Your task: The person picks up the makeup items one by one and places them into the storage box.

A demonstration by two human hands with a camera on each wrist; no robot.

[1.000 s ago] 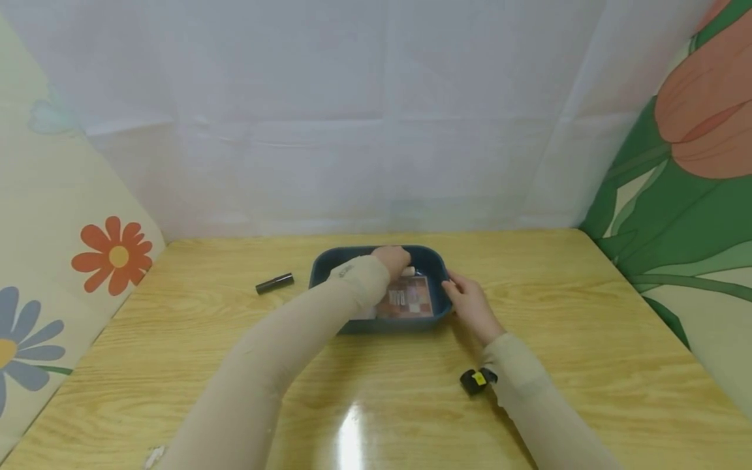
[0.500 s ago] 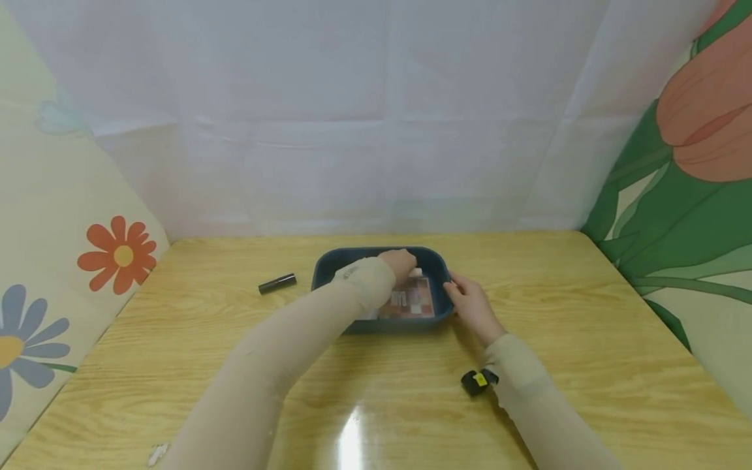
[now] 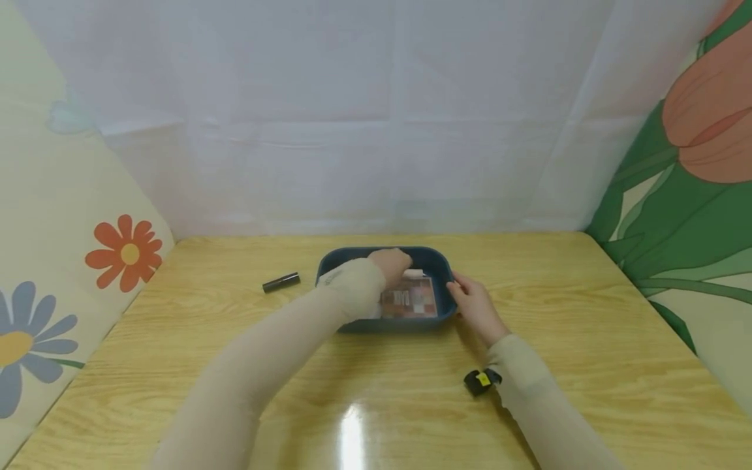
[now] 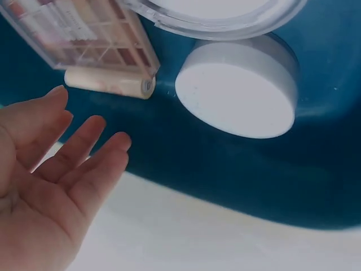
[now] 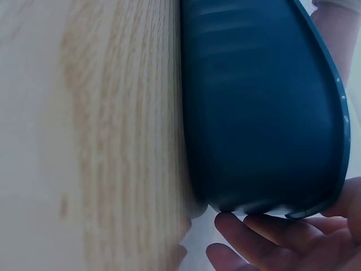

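Observation:
My left hand [image 3: 391, 263] is inside the blue basin [image 3: 442, 262]. In the left wrist view its fingers are relaxed and slightly bent, with nothing between them. Close to those fingertips lies a pale cylindrical tube [image 4: 110, 82], against the edge of an eyeshadow palette [image 4: 96, 34]. A white round jar [image 4: 240, 90] leans on its side there, beneath a clear-rimmed round container [image 4: 225, 17] cut off by the frame. My right hand [image 3: 474, 307] holds the basin's right end, thumb at the rim and fingers against the outer wall. The left forearm hides the basin's left part in the head view.
A black cylindrical tube [image 3: 281, 282] lies on the wooden table [image 3: 399, 398] left of the basin. A black device with a yellow mark [image 3: 482, 381] sits at the right wrist. Behind the table hangs a white cloth [image 3: 329, 130].
My left hand shifts slightly right, then back left inside the basin, and more of the pale tube shows now. The right hand keeps its hold on the basin. The head view drifts slightly.

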